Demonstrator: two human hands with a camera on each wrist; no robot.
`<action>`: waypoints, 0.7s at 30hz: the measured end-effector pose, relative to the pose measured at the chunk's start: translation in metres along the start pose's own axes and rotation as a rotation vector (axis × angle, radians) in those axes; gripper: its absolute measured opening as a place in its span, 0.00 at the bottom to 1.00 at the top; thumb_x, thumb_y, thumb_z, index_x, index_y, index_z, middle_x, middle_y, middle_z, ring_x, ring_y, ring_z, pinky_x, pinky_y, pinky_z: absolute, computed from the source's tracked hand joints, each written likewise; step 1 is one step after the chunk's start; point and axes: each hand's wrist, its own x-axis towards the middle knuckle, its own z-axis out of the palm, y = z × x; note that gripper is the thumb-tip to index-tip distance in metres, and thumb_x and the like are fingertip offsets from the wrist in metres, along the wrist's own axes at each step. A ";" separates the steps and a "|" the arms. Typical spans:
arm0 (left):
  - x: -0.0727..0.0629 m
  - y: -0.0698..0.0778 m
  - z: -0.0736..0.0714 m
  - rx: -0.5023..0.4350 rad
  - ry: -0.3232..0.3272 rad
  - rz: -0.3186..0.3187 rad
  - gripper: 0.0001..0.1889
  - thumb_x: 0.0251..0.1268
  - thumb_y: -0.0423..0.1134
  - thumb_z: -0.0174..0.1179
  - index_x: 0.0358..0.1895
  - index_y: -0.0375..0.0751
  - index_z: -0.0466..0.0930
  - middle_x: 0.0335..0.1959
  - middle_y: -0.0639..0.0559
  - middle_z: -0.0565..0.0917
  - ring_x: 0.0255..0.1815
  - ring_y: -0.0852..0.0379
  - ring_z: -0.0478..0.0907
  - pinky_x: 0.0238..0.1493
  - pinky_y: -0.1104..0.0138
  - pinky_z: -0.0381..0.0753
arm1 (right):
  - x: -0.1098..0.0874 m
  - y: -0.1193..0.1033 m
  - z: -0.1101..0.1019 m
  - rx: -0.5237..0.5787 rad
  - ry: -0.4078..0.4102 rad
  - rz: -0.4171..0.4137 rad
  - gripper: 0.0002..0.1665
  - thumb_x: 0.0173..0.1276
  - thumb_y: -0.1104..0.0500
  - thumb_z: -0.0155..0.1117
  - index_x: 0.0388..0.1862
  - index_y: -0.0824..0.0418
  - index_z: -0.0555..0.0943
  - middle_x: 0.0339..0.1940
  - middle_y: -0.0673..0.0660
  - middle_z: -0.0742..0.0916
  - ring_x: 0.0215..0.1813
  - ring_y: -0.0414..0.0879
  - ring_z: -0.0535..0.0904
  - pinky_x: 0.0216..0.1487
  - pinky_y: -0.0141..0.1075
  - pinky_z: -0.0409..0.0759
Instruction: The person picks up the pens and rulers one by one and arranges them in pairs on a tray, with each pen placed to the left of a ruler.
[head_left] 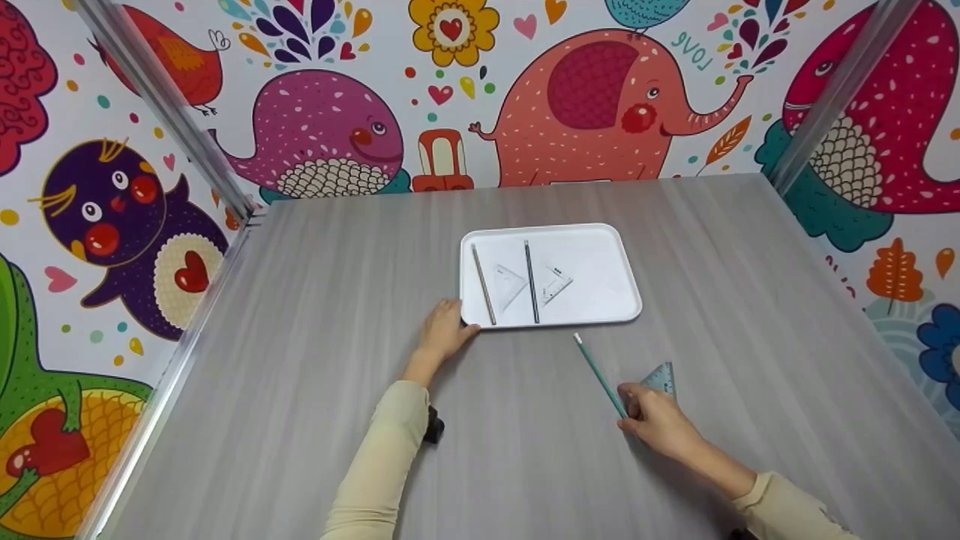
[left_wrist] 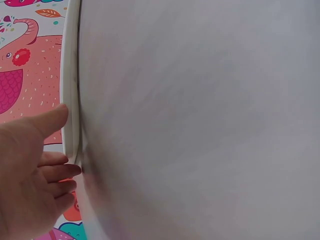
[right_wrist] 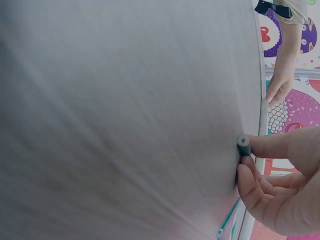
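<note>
A white tray [head_left: 604, 281] lies near the middle of the table. At its near left corner my left hand [head_left: 444, 330] grips the rim; the left wrist view shows the thumb against the tray edge [left_wrist: 70, 75] and the fingers bent at the corner. My right hand [head_left: 660, 421] pinches a green pencil [head_left: 598, 373] near its lower end, between thumb and fingers. The pencil's flat end [right_wrist: 243, 142] shows in the right wrist view. Just beyond that hand is a bluish triangular set square [head_left: 663, 378], partly hidden by the fingers.
Inside the tray lie a brownish pencil [head_left: 484, 285], a clear set square [head_left: 510, 285], a dark pencil [head_left: 532, 281] and another clear set square [head_left: 556, 285]. A grey wood-grain table [head_left: 337, 270] carries everything. Patterned walls [head_left: 450, 97] and metal posts [head_left: 176, 105] bound it.
</note>
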 end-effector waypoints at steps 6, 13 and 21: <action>0.000 0.000 0.001 -0.002 0.006 0.004 0.26 0.58 0.45 0.60 0.54 0.28 0.71 0.53 0.35 0.75 0.58 0.42 0.68 0.61 0.57 0.65 | -0.002 -0.002 0.000 0.006 -0.014 -0.006 0.26 0.47 0.75 0.62 0.49 0.80 0.72 0.18 0.49 0.76 0.21 0.36 0.68 0.19 0.27 0.70; -0.001 -0.001 0.002 0.007 0.010 0.006 0.27 0.58 0.46 0.60 0.54 0.27 0.70 0.51 0.35 0.75 0.55 0.43 0.70 0.58 0.57 0.68 | -0.002 0.000 -0.004 0.152 -0.100 0.036 0.24 0.49 0.74 0.59 0.48 0.79 0.72 0.21 0.51 0.76 0.21 0.36 0.69 0.17 0.27 0.70; -0.001 0.000 0.002 -0.002 0.014 0.001 0.26 0.57 0.46 0.61 0.53 0.28 0.71 0.52 0.34 0.75 0.57 0.42 0.69 0.59 0.56 0.67 | 0.001 0.003 -0.014 0.834 -0.396 0.363 0.22 0.61 0.66 0.54 0.52 0.78 0.69 0.28 0.50 0.78 0.28 0.37 0.73 0.28 0.27 0.76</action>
